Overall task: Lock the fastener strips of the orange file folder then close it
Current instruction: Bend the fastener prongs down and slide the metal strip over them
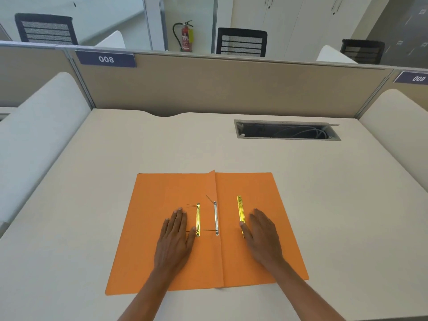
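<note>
The orange file folder point(176, 256) lies open and flat near the front edge of a pale desk point(92, 181), both covers spread and the fastener parts not yet joined. A person's left hand point(176, 237) rests palm-down on the left cover, fingers spread and holding nothing, its thumb touching the lower end of a gold strip point(198, 220). The right hand point(261, 237) lies flat on the right cover, also grasping nothing, its thumb against the lower part of a second gold strip point(240, 210).

Between the hands, along the centre fold, sits the silver base bar point(216, 217); thin dark prongs stick out at its upper and lower ends, the upper one angled away to the left.

The locking appears to be just beginning. To do it well, the prongs likely need straightening so both line up with the holes of a gold strip; the strip should then be seated flat over them, the prongs bent down along it and the sliders pushed over the tips. Pressing the cover steady with the free hand should keep the thin card from shifting or buckling.

Beyond the folder, an open cable tray point(287, 130) is set into the desk, well apart, before a beige partition point(208, 89).
</note>
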Tool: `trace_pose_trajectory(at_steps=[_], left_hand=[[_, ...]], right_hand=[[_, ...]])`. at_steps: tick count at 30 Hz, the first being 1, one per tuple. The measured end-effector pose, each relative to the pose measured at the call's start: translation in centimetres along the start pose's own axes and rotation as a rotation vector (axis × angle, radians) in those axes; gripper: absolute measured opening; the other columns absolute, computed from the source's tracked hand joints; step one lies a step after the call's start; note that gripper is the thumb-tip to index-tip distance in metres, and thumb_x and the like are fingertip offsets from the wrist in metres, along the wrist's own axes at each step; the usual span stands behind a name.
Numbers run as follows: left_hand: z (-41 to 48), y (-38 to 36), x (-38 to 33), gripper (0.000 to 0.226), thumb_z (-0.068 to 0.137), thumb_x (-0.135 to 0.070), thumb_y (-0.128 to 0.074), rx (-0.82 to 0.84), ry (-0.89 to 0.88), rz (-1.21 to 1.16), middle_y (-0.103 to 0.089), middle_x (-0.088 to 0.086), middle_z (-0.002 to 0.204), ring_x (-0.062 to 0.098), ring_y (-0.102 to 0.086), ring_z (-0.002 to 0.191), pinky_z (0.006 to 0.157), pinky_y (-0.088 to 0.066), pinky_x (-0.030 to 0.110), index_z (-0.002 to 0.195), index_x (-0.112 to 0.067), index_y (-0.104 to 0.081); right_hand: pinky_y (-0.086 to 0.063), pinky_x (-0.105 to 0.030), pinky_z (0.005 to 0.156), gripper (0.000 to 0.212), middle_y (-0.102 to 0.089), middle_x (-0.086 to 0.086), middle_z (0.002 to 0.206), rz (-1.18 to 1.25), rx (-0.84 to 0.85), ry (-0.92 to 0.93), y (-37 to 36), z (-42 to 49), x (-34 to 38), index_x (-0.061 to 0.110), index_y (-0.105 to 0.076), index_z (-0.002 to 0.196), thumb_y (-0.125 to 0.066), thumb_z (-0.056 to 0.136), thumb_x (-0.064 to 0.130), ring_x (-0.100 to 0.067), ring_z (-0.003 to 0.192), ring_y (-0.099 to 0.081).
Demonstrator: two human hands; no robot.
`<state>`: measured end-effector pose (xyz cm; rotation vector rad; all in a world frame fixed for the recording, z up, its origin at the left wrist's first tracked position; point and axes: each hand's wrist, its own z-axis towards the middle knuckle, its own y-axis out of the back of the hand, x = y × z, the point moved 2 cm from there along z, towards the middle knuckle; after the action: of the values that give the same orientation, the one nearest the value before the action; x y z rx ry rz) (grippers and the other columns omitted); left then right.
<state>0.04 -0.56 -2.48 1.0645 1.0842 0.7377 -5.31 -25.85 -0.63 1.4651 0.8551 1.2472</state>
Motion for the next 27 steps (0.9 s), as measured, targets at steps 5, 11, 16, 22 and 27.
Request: trace_pose_trajectory(at_steps=[5,11,16,22,27], left_hand=[[0.4,0.8,-0.6,0.071,0.096,-0.059,-0.018,-0.052,-0.009,-0.058,-0.035,0.007,0.154,0.019,-0.029,0.143,0.118,-0.014,0.038,0.142,-0.011,-0.043],[2.5,1.9,-2.3,0.049,0.097,-0.044,-0.038,-0.094,-0.232,-0.193,-0.049,0.000,0.144,0.015,-0.043,0.134,0.113,-0.029,0.034,0.131,-0.014,-0.056],[3.9,1.0,-2.7,0.038,0.099,-0.031,-0.039,-0.049,-0.370,-0.237,-0.058,-0.001,0.135,0.018,-0.051,0.125,0.102,-0.044,0.039,0.125,-0.015,-0.061],[4.6,0.4,-2.7,0.047,0.098,-0.039,-0.038,-0.051,-0.340,-0.242,-0.055,0.002,0.138,0.018,-0.051,0.125,0.104,-0.040,0.032,0.133,-0.012,-0.054],[4.1,-1.3,-2.5,0.055,0.098,-0.045,-0.035,-0.028,-0.352,-0.133,-0.051,0.006,0.143,0.021,-0.045,0.132,0.111,-0.035,0.034,0.137,-0.009,-0.048]], right_hand=[[-0.045,-0.037,0.080,0.039,-0.062,-0.008,0.101,-0.088,-0.022,-0.106,2.2,2.4,2.5,0.008,-0.068,0.096,-0.049,0.097,0.042,-0.027,0.094,-0.059],[-0.044,-0.036,0.084,0.019,-0.059,-0.010,0.115,-0.076,0.097,-0.215,2.6,3.6,4.3,0.008,-0.062,0.109,-0.053,0.098,0.021,-0.029,0.102,-0.060],[-0.047,-0.037,0.079,0.016,-0.060,-0.012,0.113,0.017,0.158,-0.350,2.8,4.2,5.0,0.008,-0.057,0.108,-0.053,0.093,0.010,-0.031,0.100,-0.061],[-0.049,-0.038,0.082,0.025,-0.058,-0.014,0.119,0.086,0.233,-0.460,3.4,4.9,4.9,0.007,-0.053,0.113,-0.059,0.090,0.016,-0.034,0.106,-0.060],[-0.049,-0.039,0.082,0.027,-0.056,-0.014,0.119,0.125,0.259,-0.525,3.6,5.1,4.7,0.006,-0.052,0.113,-0.060,0.089,0.016,-0.035,0.108,-0.058]])
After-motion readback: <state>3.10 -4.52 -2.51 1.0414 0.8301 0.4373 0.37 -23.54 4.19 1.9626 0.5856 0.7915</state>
